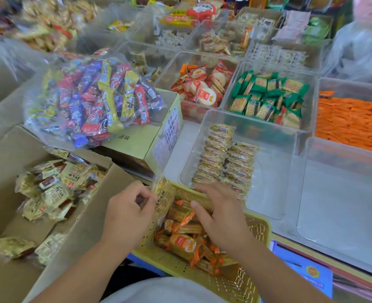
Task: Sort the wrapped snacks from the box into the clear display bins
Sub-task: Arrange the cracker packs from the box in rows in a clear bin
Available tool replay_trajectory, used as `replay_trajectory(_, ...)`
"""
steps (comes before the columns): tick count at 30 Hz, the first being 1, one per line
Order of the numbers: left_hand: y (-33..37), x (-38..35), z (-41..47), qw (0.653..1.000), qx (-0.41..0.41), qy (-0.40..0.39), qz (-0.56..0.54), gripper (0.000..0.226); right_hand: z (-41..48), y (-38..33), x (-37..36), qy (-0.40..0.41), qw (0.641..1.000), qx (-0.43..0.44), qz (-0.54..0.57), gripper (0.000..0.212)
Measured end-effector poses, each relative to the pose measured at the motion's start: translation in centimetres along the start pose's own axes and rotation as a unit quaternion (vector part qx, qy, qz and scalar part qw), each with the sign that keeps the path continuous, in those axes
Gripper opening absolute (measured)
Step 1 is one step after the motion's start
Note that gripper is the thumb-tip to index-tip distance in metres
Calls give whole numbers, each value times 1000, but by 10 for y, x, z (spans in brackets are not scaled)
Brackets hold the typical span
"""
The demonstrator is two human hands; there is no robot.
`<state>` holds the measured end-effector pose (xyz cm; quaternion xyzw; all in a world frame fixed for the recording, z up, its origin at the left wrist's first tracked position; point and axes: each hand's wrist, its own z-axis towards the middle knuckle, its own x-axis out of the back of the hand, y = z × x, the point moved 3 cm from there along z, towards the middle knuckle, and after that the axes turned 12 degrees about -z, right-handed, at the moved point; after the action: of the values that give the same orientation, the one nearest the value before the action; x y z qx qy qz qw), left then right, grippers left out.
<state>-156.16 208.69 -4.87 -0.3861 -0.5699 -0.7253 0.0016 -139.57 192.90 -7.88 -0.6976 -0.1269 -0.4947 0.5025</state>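
Note:
My left hand (127, 212) pinches a beige wrapped snack (165, 197) at the left rim of a yellow mesh basket (258, 228) in front of me. My right hand (219, 217) reaches down into the basket with spread fingers, touching orange-ended wrapped snacks (182, 243); whether it holds one is hidden. The cardboard box (3, 193) at my left holds several cream and brown snack packs (53, 191). Just beyond the basket, a clear bin (274, 171) holds two rows of wrapped crackers (224, 158).
A clear bag of colourful candy bars (93, 101) lies on a closed carton (167, 127). Further bins hold red-white crackers (202, 88), green packs (268, 95) and orange packs (351, 121). An unfilled clear bin (344, 193) stands at the right. A blue scale (307, 272) sits under the counter edge.

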Motion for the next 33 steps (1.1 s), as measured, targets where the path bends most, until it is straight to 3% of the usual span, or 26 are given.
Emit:
replay_trajectory(2, 23, 2, 4, 999, -24, 20, -29, 23, -4, -13, 4, -50, 980, -62, 182, 50)
replay_trajectory(4, 47, -4, 8, 997, -64, 16, -32, 25, -5, -24, 4, -129, 906, -132, 380, 50)
replay_trajectory(6, 67, -18, 12, 991, -127, -38, -5, 26, -2, -31, 7, -156, 829, -154, 514, 48)
replay_trajectory(9, 83, -51, 16, 959, -225, -158, 60, 39, 10, -23, 17, -103, 765, -182, 609, 46)
replay_trajectory(11, 86, -69, 21, 935, -275, -217, 43, 47, 18, -3, 22, -47, 754, -236, 612, 31)
replay_trajectory(13, 81, -82, 34, 932, -275, -234, 22, 53, 27, 22, 26, -1, 766, -261, 587, 21)
replay_trajectory(15, 65, -92, 54, 953, -203, -217, 61, 65, 40, 51, 37, 54, 811, -274, 514, 18)
replay_trajectory(17, 41, -103, 75, 966, -101, -205, 118, 87, 56, 86, 55, 107, 878, -293, 362, 13)
replay_trajectory(19, 16, -114, 88, 957, 1, -239, 161, 108, 78, 118, 76, 136, 935, -277, 172, 14)
replay_trajectory(21, -2, -124, 94, 935, 61, -286, 201, 119, 105, 142, 95, 150, 963, -222, 1, 15)
replay_trajectory(24, -16, -133, 96, 916, 70, -307, 250, 116, 146, 169, 102, 134, 966, -144, -168, 23)
replay_trajectory(27, -20, -134, 96, 920, 47, -295, 255, 111, 180, 189, 86, 37, 941, -130, -311, 21)
replay_trajectory(31, -21, -133, 97, 925, 29, -291, 244, 106, 205, 212, 46, -156, 938, -134, -279, 37)
replay_trajectory(33, -21, -134, 98, 926, 18, -290, 243, 104, 212, 219, 34, -209, 937, -144, -241, 53)
